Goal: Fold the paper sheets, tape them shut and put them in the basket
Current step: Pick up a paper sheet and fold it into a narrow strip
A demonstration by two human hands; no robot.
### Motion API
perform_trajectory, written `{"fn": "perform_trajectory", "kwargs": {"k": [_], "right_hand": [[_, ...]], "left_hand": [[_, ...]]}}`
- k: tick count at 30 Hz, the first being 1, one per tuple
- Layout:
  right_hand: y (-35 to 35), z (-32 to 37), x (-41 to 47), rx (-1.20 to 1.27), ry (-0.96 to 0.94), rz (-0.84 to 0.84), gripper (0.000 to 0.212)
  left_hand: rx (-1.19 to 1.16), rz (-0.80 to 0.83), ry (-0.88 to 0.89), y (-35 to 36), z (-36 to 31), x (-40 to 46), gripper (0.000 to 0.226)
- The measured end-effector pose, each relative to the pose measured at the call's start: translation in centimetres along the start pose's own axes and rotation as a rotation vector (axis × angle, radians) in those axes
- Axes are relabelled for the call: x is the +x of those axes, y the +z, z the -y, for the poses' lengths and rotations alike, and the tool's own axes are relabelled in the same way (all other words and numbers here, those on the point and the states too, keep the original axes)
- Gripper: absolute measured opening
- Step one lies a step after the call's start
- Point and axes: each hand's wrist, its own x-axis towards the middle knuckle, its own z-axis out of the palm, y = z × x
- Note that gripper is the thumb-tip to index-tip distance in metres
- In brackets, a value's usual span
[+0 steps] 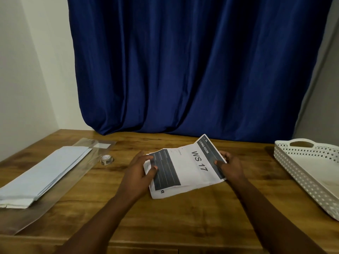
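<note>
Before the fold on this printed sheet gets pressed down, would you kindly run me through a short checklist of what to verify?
1. Left hand grips the printed sheet at its left end: ok.
2. Right hand grips the right end: ok.
3. Edges lined up for a clean crease: not ok, the layers sit offset at the left end.
4. Tape roll on the table, left of the sheet: ok.
5. Basket at the right with room inside: ok.
6. Loose tape end easy to find: cannot tell.
</note>
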Motion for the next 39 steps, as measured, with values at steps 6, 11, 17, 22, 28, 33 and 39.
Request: {"fn": "perform_trajectory", "kwargs": {"k": [6, 11, 17, 22, 28, 33, 39], "right_hand": [[0.9, 0.6, 2.0, -0.232, 0.052, -0.115, 0.029], [2.2, 1.4, 1.7, -0.834, -0.318, -0.237, 0.048], [9.0, 4.4, 0.5, -0.843, -0.522, 0.403, 0.056], [11.7, 3.0, 1.2, -0.865, -0.437, 0.589, 0.066], [7.2, 0.1, 5.6, -1.007, -0.230, 0.409, 0.076], [4.6, -1.2, 6.9, -0.963, -0.096, 0.166, 0.078], [2.5, 0.8, 6.3, -0.828, 0.046, -0.081, 0.042]], "left_hand": [[0.323, 0.217, 0.060, 2.4, -1.8, 6.1, 0.057], [0.465, 0.325, 0.037, 5.0, -2.1, 9.0, 0.065], [0.641, 0.517, 0.029, 7.5, 0.7, 7.9, 0.074], [0.652, 0.541, -0.017, 7.8, 1.2, 7.6, 0.076], [0.667, 0.541, -0.015, 7.7, 1.3, 8.0, 0.075], [0.650, 0.540, -0.014, 7.9, 1.7, 8.2, 0.076], [0.656, 0.532, -0.009, 8.1, 1.9, 8.4, 0.076]]}}
